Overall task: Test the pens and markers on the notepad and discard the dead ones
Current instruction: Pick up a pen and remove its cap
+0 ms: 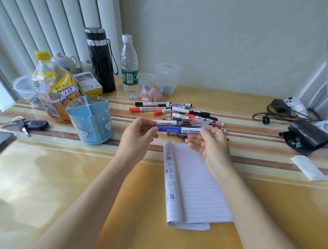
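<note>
**A:** Marker position?

**B:** Blue-capped marker [176, 129], held level in the air over the far edge of the notepad [196, 186], just in front of the pile of pens and markers [178, 113].

**A:** Hands?

**B:** Left hand [138, 134] pinches the blue cap end. Right hand [211, 145] pinches the white barrel end. Fingers of both are curled onto it.

**A:** Notepad?

**B:** Flat on the table [63, 176], lined page up, left sheets rolled over.

**A:** Containers?

**B:** Blue pen holder [92, 121], upright, left of the hands, divided inside; cannot tell the contents. Small clear jar [152, 91] behind the pile holds pink, purple and orange bits. Clear lidded box [167, 77] behind that has something teal low down. Iced tea bottle [54, 85] at far left has orange liquid in its lower part. Water bottle [129, 70], capped, stands beside a black flask [100, 59].
</note>
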